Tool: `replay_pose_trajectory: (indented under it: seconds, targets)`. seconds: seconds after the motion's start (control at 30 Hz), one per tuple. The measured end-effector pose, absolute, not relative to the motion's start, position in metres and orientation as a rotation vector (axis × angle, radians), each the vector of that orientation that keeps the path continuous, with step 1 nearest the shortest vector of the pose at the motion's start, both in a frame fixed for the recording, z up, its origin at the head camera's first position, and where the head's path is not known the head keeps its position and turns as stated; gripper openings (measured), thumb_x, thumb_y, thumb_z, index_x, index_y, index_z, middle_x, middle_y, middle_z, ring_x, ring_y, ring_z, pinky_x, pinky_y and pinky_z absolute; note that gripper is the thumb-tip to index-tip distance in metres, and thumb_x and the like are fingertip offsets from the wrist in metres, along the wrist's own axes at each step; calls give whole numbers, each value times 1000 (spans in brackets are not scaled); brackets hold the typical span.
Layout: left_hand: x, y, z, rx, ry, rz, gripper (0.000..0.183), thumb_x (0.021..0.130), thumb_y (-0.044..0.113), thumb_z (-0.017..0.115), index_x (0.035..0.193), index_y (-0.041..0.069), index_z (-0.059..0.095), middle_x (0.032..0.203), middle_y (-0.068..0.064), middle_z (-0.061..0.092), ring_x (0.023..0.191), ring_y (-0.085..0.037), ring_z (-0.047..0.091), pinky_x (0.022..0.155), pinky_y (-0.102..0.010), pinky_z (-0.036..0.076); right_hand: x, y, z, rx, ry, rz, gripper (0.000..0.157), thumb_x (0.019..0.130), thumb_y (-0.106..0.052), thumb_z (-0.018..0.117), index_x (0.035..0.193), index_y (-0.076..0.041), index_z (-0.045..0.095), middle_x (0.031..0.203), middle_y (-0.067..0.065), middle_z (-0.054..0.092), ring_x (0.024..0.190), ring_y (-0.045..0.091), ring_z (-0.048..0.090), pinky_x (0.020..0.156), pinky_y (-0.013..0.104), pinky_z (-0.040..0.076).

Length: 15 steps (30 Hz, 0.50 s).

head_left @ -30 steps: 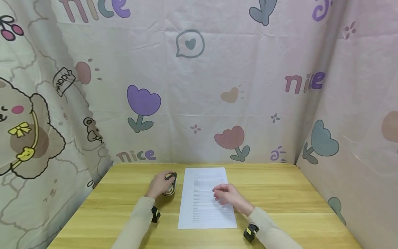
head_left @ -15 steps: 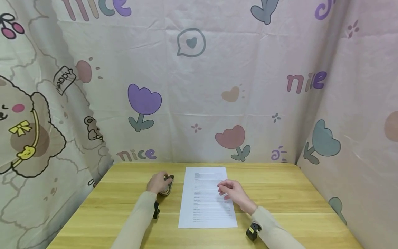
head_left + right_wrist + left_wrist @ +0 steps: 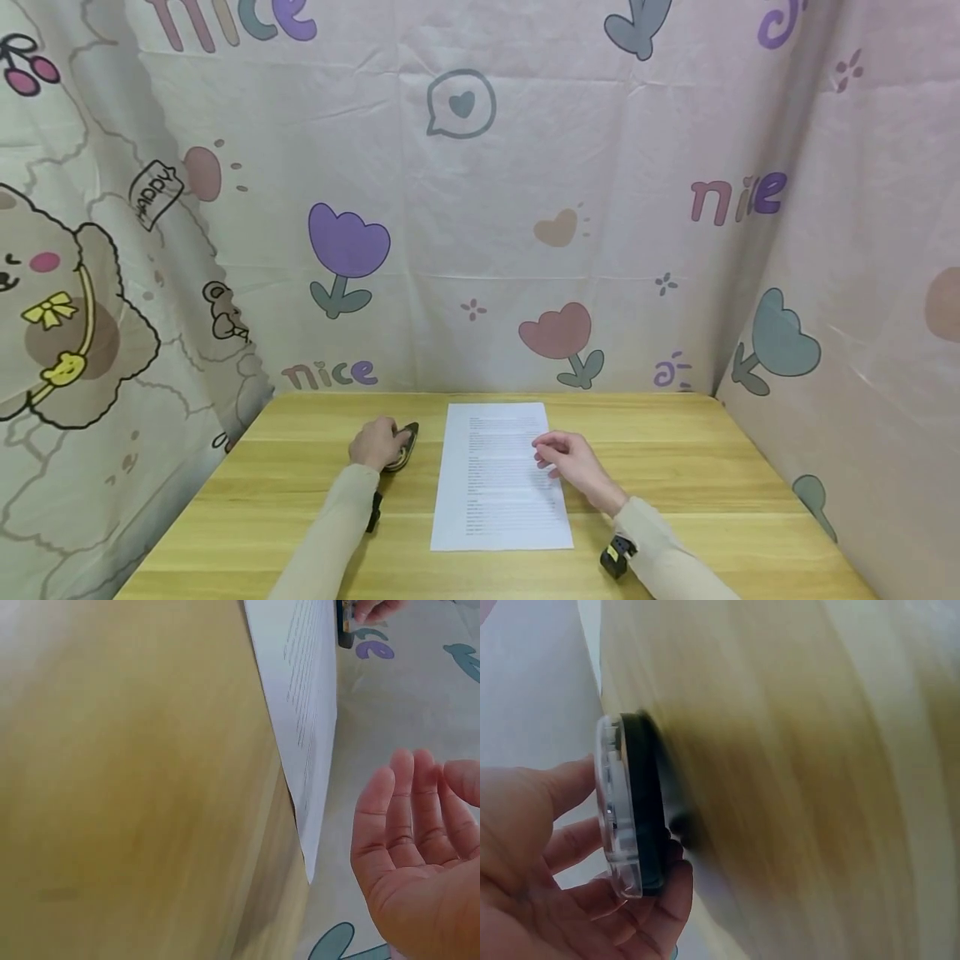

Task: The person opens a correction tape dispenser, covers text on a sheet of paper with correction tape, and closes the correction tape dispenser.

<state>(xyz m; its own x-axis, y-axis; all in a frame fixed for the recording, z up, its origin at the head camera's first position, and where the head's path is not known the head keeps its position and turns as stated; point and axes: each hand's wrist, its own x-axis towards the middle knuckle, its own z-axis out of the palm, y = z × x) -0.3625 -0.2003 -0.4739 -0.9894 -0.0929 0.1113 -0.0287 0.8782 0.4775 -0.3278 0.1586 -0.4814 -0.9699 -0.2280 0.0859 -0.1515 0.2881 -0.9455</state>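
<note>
My left hand (image 3: 373, 443) grips a small oval case (image 3: 405, 447) by its edges at the left of the paper. In the left wrist view the case (image 3: 634, 802) has a clear plastic cover on one side and a dark base on the other, and it stands tilted close over the table. Thumb and fingers curl round its sides; what it is, I cannot tell. My right hand (image 3: 573, 462) hovers over the right edge of the printed sheet (image 3: 495, 492), holding nothing. Its fingers are loosely bent, palm showing in the right wrist view (image 3: 420, 855).
The white sheet lies on a light wood-grain table (image 3: 660, 467). Behind and beside the table hang pale cloth curtains (image 3: 465, 208) printed with flowers, words and a bear. A black camera is strapped to each wrist.
My left hand has drawn the oval case slightly left, away from the sheet, and tilted it. My right hand has shifted a little right toward the sheet's edge.
</note>
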Motion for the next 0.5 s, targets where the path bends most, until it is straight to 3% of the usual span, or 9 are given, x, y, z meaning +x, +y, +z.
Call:
replay_pose_trajectory:
  seconds: [0.17,0.37,0.5]
  targets:
    - [-363,-198,-475,125,-2917,-700,30,94,34,65,88,5,65,69,-6,62,58,-21,53,47,-31,39,-329,164,-481,-384,2467,-1779,29,98,-14,58,117,7,62,103,24,69,85,18,67,70,36,59]
    - [-364,-197,-474,87,-2902,-671,39,96,33,60,115,-1,64,97,-20,71,75,-30,65,58,-44,53,-330,172,-482,-373,2522,-1739,28,97,-15,59,116,6,64,106,22,69,89,21,67,70,36,58]
    - [-358,-192,-473,3,-2838,-624,46,98,33,57,127,-3,59,112,-26,67,91,-43,66,70,-56,55,-328,178,-483,-366,2806,-1512,28,96,-18,62,118,-1,67,115,15,70,105,27,65,88,43,56]
